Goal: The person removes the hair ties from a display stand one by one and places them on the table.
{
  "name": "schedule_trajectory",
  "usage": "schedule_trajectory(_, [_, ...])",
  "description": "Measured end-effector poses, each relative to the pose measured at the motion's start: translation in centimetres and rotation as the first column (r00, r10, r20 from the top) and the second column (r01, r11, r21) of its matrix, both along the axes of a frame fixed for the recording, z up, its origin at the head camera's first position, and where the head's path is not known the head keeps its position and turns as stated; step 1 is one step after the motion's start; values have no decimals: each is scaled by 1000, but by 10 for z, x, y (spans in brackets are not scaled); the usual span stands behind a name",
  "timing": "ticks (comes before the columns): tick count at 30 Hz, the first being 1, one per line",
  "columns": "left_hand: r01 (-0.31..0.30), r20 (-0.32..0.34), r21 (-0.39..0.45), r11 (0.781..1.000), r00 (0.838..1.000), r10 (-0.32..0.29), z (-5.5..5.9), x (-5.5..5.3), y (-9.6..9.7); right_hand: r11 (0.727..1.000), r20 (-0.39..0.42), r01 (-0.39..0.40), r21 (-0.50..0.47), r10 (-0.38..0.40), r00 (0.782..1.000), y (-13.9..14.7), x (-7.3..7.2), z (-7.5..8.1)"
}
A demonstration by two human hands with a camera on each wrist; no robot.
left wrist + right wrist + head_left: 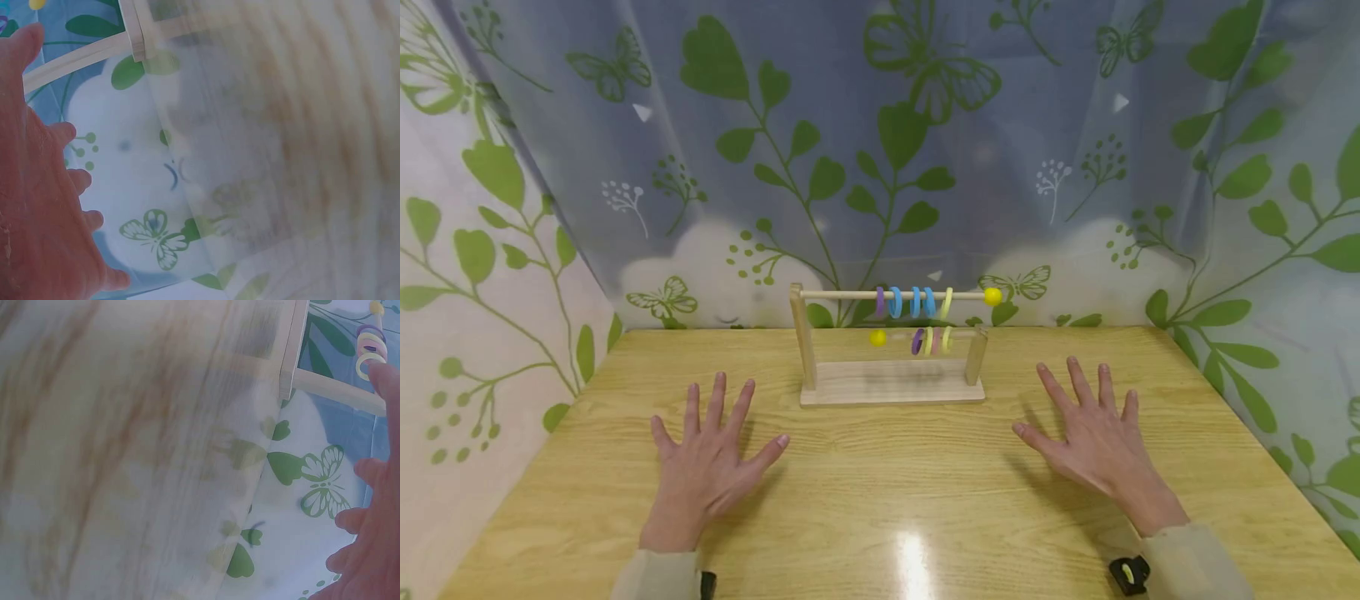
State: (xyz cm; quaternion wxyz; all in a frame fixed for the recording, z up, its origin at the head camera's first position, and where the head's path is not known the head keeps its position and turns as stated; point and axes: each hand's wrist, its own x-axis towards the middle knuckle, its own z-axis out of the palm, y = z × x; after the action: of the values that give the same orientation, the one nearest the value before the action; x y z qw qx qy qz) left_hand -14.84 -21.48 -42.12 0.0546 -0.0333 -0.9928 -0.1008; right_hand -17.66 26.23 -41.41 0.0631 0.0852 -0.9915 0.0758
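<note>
A wooden rack (891,393) stands toward the back of the table, with a tall post on its left and a shorter one on its right. Purple, blue and pale yellow rings (915,302) hang on the upper rod, which ends in a yellow ball (992,297). On the lower rod are purple, pale yellow and pink rings (931,340), with another yellow ball (878,337) at its left end. My left hand (706,467), fingers spread, is left of the rack and holds nothing. Right of the rack, my right hand (1101,446) is spread the same way, also holding nothing.
The wooden table (850,500) reaches back to a curtain (850,167) printed with leaves and butterflies, which also lines both sides. A dark wrist device (1129,575) shows by the right sleeve (1195,562).
</note>
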Motion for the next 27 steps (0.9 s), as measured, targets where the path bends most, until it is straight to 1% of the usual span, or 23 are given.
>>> schedule_trajectory(5, [4, -9, 4, 1000, 1000, -4, 1, -1, 0, 1000, 10, 1, -20, -1, 1000, -3, -2, 0])
schedule_trajectory(13, [20, -33, 40, 999, 999, -18, 4, -3, 4, 999, 1, -22, -46, 22, 1000, -6, -5, -2])
schedule_trajectory(17, [35, -65, 52, 998, 997, -32, 4, -5, 9, 995, -15, -46, -91, 45, 999, -10, -9, -3])
schedule_trajectory(19, [48, -95, 69, 996, 995, -41, 4, -7, 13, 992, -19, -57, -116, 55, 998, -13, -11, -3])
schedule_trajectory(21, [67, -134, 109, 992, 990, -52, 3, -9, 17, 987, -25, -61, -146, 57, 998, -16, -13, -3])
schedule_trajectory(23, [84, -166, 173, 981, 985, -55, 3, -11, 23, 980, -29, -62, -188, 57, 998, -20, -15, -3])
schedule_trajectory(25, [98, -193, 250, 963, 980, -50, 2, -12, 29, 966, -39, -68, -248, 60, 997, -23, -19, -3])
schedule_trajectory(27, [103, -204, 325, 940, 978, -37, 2, -13, 36, 947, -51, -78, -311, 65, 997, -27, -22, -2])
